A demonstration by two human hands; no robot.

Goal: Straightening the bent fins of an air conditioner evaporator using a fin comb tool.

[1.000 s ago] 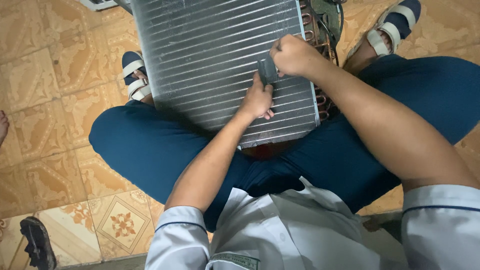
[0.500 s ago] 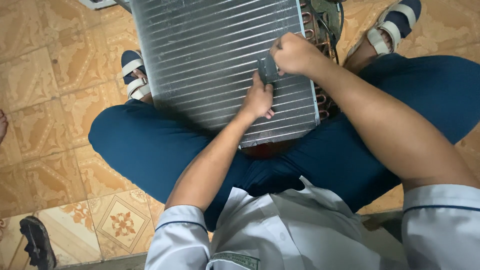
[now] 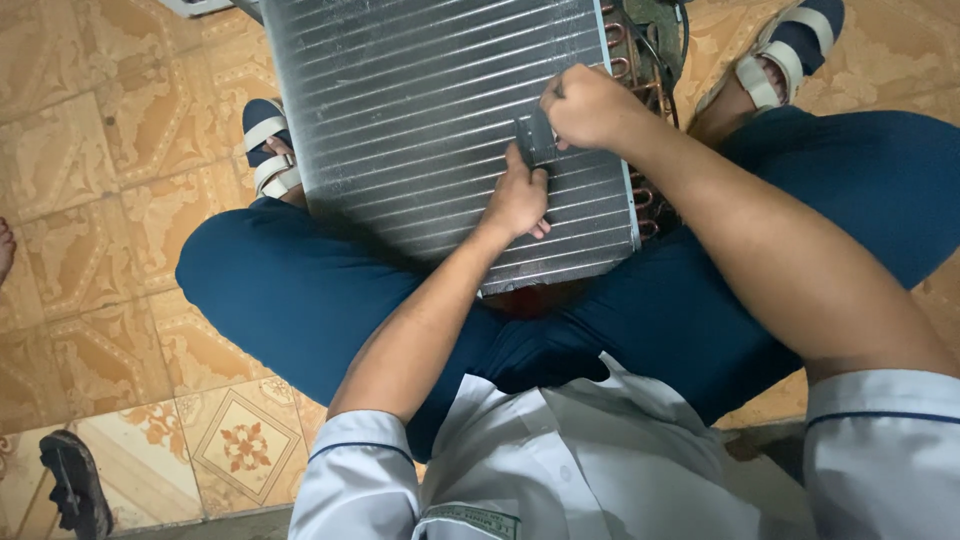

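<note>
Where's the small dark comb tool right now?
In the head view, the small dark tool sits upper centre against the finned coil panel, gripped by the right hand, just above the left hand.

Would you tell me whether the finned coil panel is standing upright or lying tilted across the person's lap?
Tilted: the finned coil panel leans with its lower edge on the thighs, left hand pressed on it, right hand holding a small dark tool.

Floor (image 3: pixel 110 150): patterned tan/orange tiles w/ ornate motifs. Navy trousers (image 3: pixel 300 290), legs spread wide. Striped navy/white sandals on both feet: one at upper left (image 3: pixel 265 145), other at upper right (image 3: pixel 790 45). White shirt w/ dark-piped sleeves (image 3: pixel 560 470). Black shoe (image 3: pixel 75 485) at bottom-left corner, well apart.
</note>
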